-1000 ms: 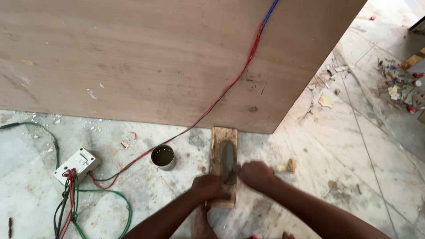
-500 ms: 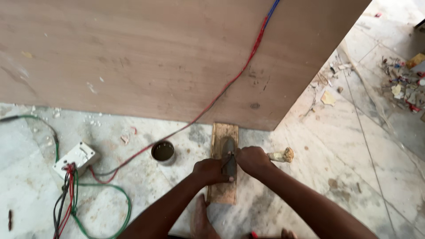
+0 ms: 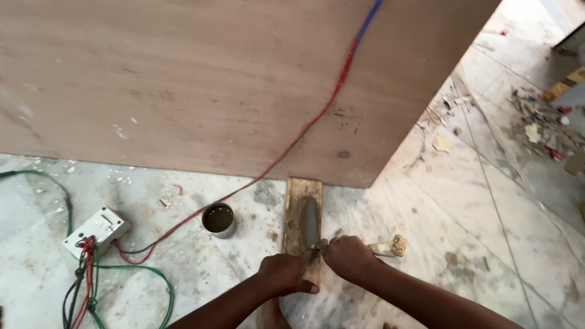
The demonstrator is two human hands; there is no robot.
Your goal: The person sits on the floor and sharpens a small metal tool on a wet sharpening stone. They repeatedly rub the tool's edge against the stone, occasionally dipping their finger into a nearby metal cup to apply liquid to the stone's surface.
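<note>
A narrow wooden block (image 3: 297,196) lies on the marble floor with a grey sharpening stone (image 3: 309,220) set along it. My left hand (image 3: 284,273) and my right hand (image 3: 347,256) meet at the near end of the stone and press a small metal blade (image 3: 315,248) flat onto it. My right hand grips the tool; its pale wooden handle (image 3: 390,247) sticks out to the right. My left fingers bear down on the blade. Most of the blade is hidden under the fingers.
A small round tin (image 3: 218,219) of dark liquid stands left of the block. A large plywood sheet (image 3: 201,79) fills the back, with a red and blue cable (image 3: 311,119) across it. A white switch box (image 3: 97,228) with coloured wires lies left. Debris (image 3: 542,122) litters the far right.
Both hands have slid forward along the stone and back toward its near end. The view has shifted slightly; the tin and switch box have stayed put.
</note>
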